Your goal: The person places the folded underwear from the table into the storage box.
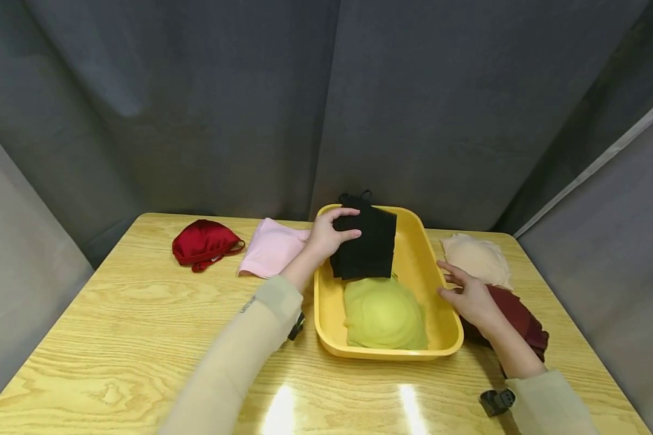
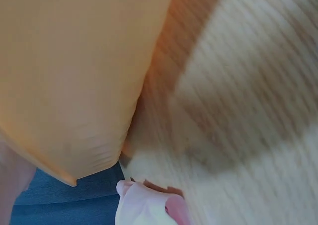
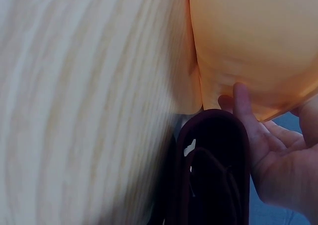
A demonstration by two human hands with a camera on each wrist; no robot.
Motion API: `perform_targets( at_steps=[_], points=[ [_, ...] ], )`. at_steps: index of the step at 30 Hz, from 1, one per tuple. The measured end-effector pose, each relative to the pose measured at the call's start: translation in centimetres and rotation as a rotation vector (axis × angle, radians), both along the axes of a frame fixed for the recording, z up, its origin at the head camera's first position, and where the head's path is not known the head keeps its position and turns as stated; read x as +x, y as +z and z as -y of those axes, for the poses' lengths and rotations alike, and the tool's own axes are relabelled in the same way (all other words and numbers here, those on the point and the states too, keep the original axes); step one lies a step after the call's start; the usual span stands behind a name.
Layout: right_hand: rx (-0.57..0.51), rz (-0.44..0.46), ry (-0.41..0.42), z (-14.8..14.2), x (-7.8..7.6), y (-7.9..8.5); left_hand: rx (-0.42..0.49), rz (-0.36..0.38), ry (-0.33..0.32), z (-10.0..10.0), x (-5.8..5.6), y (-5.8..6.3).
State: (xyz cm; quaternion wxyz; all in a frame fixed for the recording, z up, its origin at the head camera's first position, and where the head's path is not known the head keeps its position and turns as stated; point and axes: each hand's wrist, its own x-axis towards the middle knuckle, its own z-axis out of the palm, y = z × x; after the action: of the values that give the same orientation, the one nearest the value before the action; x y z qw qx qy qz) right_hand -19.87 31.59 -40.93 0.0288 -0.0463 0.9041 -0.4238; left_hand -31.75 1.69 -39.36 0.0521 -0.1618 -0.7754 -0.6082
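A yellow plastic bin point(image 1: 332, 347) stands on the wooden table. Inside it, a black folded garment point(image 1: 372, 248) lies at the back, its straps reaching over the rear rim. In front of that is a yellow-green padded bra point(image 1: 386, 314). My left hand point(image 1: 326, 232) reaches over the bin's left rim, with thumb and forefinger extended onto the black garment; its other fingers are hidden. At the bin's right side, my right hand point(image 1: 470, 299) has its fingers spread against the rim. The right wrist view shows the fingers point(image 3: 242, 103) near the bin's outer wall point(image 3: 248, 46).
A red satin bra point(image 1: 204, 243) and a pink garment point(image 1: 272, 248) lie left of the bin. To its right are a beige padded bra point(image 1: 476, 260) and a dark maroon one point(image 1: 522, 320), partly under my right forearm. Grey curtains point(image 1: 223, 109) hang behind the table.
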Motion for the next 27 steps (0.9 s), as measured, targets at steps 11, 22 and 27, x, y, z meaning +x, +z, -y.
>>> perform_targets(
  at_steps=[11,22,27],
  points=[
    [0.009,-0.009,-0.001,-0.01,0.01,-0.06,-0.111,0.065,0.061,-0.24,-0.18,-0.85],
    [0.006,-0.017,0.002,-0.14,-0.07,-0.33,-0.275,0.006,0.02,-0.76,-0.2,-1.03],
    [0.01,-0.018,-0.002,-0.19,-0.12,-0.41,-0.319,-0.002,0.041,-1.03,-0.26,-1.12]
  ],
)
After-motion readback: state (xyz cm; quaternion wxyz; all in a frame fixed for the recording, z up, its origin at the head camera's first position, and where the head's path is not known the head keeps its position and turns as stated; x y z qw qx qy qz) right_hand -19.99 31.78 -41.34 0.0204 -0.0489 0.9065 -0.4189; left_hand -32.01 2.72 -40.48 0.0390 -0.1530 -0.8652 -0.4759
